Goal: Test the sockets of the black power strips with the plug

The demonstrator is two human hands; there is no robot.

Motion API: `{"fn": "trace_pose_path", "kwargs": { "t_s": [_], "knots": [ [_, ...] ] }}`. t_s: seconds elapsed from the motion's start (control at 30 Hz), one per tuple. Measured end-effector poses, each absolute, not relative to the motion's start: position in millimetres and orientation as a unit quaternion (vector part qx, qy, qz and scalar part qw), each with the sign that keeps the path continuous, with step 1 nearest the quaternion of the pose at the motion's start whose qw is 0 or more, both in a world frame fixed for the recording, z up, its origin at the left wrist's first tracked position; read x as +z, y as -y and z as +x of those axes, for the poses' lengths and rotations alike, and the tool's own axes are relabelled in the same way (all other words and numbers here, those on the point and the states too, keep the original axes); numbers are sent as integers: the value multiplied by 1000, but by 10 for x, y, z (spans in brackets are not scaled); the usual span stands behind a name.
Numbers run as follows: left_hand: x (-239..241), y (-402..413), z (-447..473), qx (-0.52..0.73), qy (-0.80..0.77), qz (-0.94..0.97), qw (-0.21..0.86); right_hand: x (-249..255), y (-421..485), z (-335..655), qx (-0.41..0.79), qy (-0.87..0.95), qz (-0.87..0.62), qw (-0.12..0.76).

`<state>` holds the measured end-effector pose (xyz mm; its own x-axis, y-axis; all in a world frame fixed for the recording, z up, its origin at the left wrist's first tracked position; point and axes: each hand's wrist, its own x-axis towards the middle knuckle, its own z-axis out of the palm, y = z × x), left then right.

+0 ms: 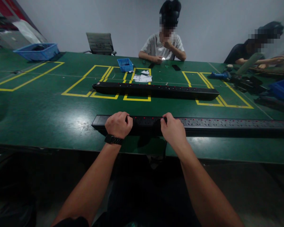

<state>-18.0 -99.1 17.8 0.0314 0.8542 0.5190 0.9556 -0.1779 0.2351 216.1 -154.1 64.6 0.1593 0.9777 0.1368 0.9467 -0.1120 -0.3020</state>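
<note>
A long black power strip [203,123] with rows of sockets and small red marks lies along the near side of the table, running out of view at the right. My left hand [119,124], a black watch on its wrist, is closed around the strip near its left end. Farther right along the same strip, my right hand [173,127] is closed too, its thumb and fingers wrapped over the edge. The undersides of both grips are hidden. Beyond my hands lies a second black power strip [156,90], roughly parallel to the first.
Yellow tape outlines mark the green table [49,123]. Farther back are papers [143,78], a small blue bin [125,65], a larger blue bin [39,52] and a phone-like dark object [176,67]. One person [165,41] sits opposite; another [248,50] is at right, near a blue-handled tool [219,75].
</note>
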Motion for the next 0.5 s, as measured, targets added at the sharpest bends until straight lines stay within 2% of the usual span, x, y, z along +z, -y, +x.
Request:
{"fn": "trace_pose_path", "kwargs": {
  "t_s": [0.37, 0.5],
  "knots": [
    [163, 981, -174, -268, 640, -712, 106, 566, 1564, 2147, 23, 650, -735, 194],
    [170, 979, -166, -259, 639, -716, 105, 899, 1673, 2015, 18, 645, -722, 250]
  ]
}}
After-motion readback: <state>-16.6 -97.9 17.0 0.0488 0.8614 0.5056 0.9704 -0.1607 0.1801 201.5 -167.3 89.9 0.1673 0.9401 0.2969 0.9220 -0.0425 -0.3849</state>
